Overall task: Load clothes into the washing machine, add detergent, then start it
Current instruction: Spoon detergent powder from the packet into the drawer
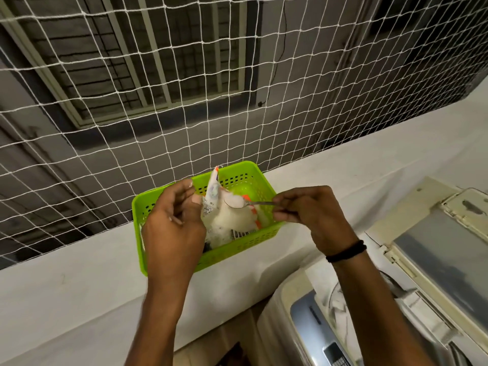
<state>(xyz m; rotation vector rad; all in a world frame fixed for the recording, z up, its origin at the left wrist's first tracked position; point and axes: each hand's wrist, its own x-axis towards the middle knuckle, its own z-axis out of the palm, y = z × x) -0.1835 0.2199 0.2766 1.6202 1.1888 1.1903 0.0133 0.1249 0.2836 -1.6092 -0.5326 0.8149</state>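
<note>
A lime-green plastic basket (169, 196) stands on the white ledge. Inside it is an opened detergent packet (214, 192) full of white powder. My left hand (171, 223) pinches the packet's upper edge and holds it upright. My right hand (303, 210) grips the handle of a metal spoon (235, 202), whose bowl is heaped with white powder just above the packet's mouth. The top-loading washing machine (311, 320) sits at the lower right with its lid (435, 249) raised. The drum's inside is mostly hidden by my right forearm.
The white ledge (79, 273) runs from left to right under the basket. A white rope net (184, 88) stretches behind it, with a neighbouring building's grilled window beyond. A black band circles my right wrist. The machine's control panel (338, 352) shows at the bottom.
</note>
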